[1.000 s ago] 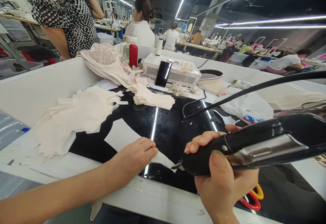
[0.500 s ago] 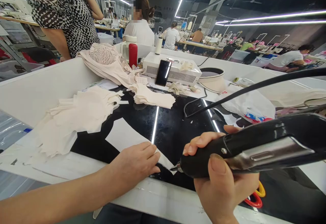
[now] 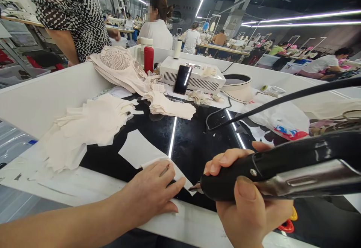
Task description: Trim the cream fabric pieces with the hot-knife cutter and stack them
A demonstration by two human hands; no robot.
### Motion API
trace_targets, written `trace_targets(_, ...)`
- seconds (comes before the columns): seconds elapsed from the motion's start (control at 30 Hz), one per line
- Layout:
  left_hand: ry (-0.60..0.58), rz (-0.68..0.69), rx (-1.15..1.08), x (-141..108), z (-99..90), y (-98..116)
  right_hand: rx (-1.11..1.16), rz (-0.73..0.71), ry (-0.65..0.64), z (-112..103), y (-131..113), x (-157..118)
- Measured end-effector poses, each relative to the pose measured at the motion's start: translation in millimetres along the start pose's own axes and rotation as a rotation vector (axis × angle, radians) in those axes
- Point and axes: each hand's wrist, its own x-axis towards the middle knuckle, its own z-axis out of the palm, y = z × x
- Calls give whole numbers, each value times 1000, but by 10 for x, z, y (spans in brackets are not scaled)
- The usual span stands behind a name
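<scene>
A pale fabric piece (image 3: 134, 148) lies on the glossy black surface (image 3: 188, 142). My left hand (image 3: 155, 187) rests at its near part, fingers partly spread, with a thin metal bit showing between them; whether it grips the cloth cannot be made out. My right hand (image 3: 248, 203) is wrapped round a black corded tool (image 3: 299, 161), whose pointed metal tip is at the fabric's right end. Left of these lies a heap of cream fabric pieces (image 3: 87, 127). Further back, a smaller stack (image 3: 172, 107) lies beside a lace bra (image 3: 118, 63).
A phone (image 3: 182, 79) leans on a white vented box (image 3: 194, 75). Behind are a red bottle (image 3: 148, 59) and a visor (image 3: 237, 86). A plastic bag (image 3: 279, 118) lies right, under the tool's cable. Scissor handles (image 3: 287, 225) show below my right hand. People sit and stand beyond.
My left hand has shifted slightly down, its fingers spreading, and the fabric beneath has a raised fold. The tool has moved slightly right in view. The standing person's arm has lowered.
</scene>
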Motion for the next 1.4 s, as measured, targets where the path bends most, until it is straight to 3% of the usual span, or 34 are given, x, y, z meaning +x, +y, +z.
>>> trace_targets(0.33, 83, -24, -57, -92, 75, 35, 19, -36, 85, 123, 14, 192)
trace_targets(0.53, 106, -28, -73, -103, 91, 16, 51, 2, 48, 192, 117, 256)
trace_targets(1.4, 38, -3, -117, -51, -8, -65, 74, 51, 2, 296, 233, 272)
